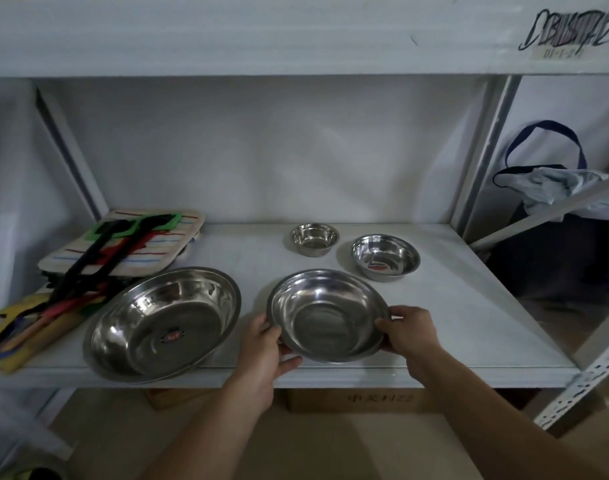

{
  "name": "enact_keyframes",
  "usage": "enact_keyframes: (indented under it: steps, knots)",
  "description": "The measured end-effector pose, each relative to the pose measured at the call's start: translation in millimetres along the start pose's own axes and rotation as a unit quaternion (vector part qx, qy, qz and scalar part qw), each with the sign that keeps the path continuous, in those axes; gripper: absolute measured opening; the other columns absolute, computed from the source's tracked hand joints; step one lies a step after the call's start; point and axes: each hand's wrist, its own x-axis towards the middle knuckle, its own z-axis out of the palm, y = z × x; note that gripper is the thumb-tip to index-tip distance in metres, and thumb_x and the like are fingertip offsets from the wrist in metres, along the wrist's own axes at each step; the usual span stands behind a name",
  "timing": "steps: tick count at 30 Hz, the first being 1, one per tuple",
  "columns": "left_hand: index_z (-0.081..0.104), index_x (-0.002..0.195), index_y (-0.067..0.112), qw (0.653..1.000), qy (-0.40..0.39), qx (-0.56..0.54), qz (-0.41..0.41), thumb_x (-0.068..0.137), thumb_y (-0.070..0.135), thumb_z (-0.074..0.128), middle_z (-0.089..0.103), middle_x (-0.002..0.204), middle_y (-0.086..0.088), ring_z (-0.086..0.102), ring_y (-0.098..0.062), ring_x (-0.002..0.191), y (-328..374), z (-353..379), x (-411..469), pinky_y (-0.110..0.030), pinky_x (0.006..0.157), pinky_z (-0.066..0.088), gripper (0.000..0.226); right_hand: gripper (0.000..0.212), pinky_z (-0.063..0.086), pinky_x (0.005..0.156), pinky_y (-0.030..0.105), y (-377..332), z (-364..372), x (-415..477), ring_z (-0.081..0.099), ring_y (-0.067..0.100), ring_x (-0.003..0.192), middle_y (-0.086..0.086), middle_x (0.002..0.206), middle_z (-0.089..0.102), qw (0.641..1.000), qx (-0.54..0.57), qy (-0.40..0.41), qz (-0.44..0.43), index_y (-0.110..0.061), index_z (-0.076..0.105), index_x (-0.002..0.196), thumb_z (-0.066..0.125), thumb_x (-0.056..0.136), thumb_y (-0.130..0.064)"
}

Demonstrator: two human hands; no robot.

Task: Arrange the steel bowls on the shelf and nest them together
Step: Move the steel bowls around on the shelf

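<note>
Steel bowl (327,315) | mouth up, seemingly tilted | both hands gripping rim

Both hands (265,344) (408,332) gripping steel bowl (327,315)

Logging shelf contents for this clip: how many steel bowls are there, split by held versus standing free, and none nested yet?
Held in both hands, left hand and right hand: 1, the medium bowl
Standing free on the shelf: 3, the largest bowl, the small bowl, the smallest bowl
Nested: 0
Total: 4
</note>
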Motion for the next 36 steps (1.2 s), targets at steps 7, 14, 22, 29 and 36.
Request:
enact_keyframes:
  steps: [7,14,22,29,36]
  knots:
    - [0.058,0.138,0.027,0.999,0.037,-0.026,0.004,0.107,0.020,0.046,0.069,0.128,-0.013,0.073,-0.031,0.102,0,-12,14,-0.031,0.051,0.061,0.034,0.039,0.064,0.057,0.031,-7,20,-7,0.077,0.030,0.081,0.016,0.101,0.076,0.999,0.014,-0.026,-0.032,-0.007,0.067,0.131,0.070,0.092,-0.006]
    - [0.054,0.144,0.027,0.998,0.031,-0.046,0.014,0.107,0.017,0.046,0.070,0.126,-0.013,0.073,-0.025,0.094,5,-11,14,-0.035,0.060,0.061,0.039,0.040,0.063,0.057,0.030,-12,20,-11,0.077,0.029,0.081,0.015,0.098,0.076,0.999,0.016,-0.023,-0.041,-0.007,0.064,0.134,0.067,0.094,-0.006]
    - [0.052,0.146,0.021,0.999,0.038,-0.009,0.017,0.108,0.022,0.045,0.069,0.121,-0.013,0.069,-0.022,0.090,7,-13,9,-0.037,0.063,0.060,0.038,0.039,0.064,0.061,0.031,-16,22,-16,0.076,0.026,0.080,0.013,0.101,0.075,0.999,0.012,-0.034,-0.039,-0.008,0.062,0.135,0.066,0.095,-0.008]
    - [0.059,0.121,0.015,0.994,0.073,0.070,0.026,0.102,0.024,0.056,0.057,0.104,-0.009,0.055,-0.024,0.087,9,-25,-38,-0.037,0.063,0.057,0.021,0.056,0.063,0.086,0.043,-14,17,-13,0.073,0.025,0.086,0.008,0.105,0.070,0.999,-0.009,-0.016,-0.039,-0.005,0.053,0.145,0.068,0.094,-0.025]
    - [0.065,0.097,0.023,0.958,0.005,0.215,0.189,0.096,0.017,0.060,0.065,0.093,-0.005,0.060,-0.021,0.083,87,14,-5,-0.041,0.082,0.051,0.008,0.047,0.058,0.097,0.048,-37,0,15,0.071,0.025,0.091,0.006,0.101,0.070,0.998,0.028,0.031,-0.051,-0.002,0.057,0.141,0.064,0.097,-0.019]
